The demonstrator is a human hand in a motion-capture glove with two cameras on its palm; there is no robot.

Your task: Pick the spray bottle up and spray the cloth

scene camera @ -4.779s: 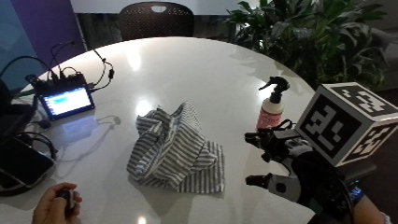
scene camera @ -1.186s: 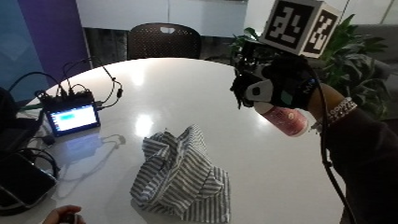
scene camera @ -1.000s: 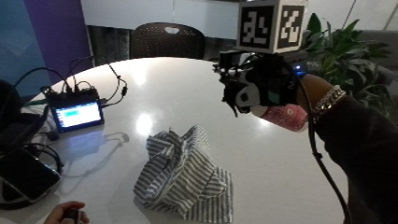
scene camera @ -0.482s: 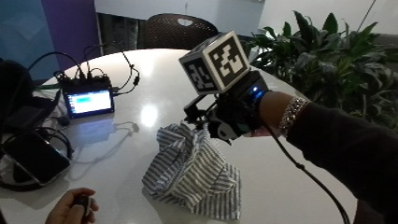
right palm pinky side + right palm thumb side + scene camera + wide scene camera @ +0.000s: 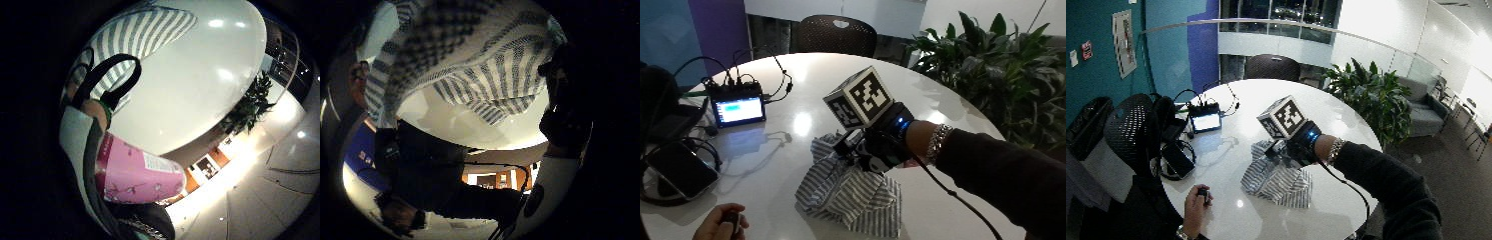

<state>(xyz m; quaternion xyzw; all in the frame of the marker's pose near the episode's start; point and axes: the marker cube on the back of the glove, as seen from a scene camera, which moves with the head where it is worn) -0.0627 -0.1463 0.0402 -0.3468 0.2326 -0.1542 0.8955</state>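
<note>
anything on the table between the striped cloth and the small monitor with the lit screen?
In the outside view, mostly bare white table lies between the striped cloth and the small monitor; only a pale cable crosses that stretch.

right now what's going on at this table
A person's gloved right hand is holding a pink spray bottle just above a crumpled striped cloth that lies on the round white table. The bottle is off the table and close over the cloth, apparently aimed at it. No spray is visible. The person's bare hand rests at the table's near edge, holding a small dark object.
</note>
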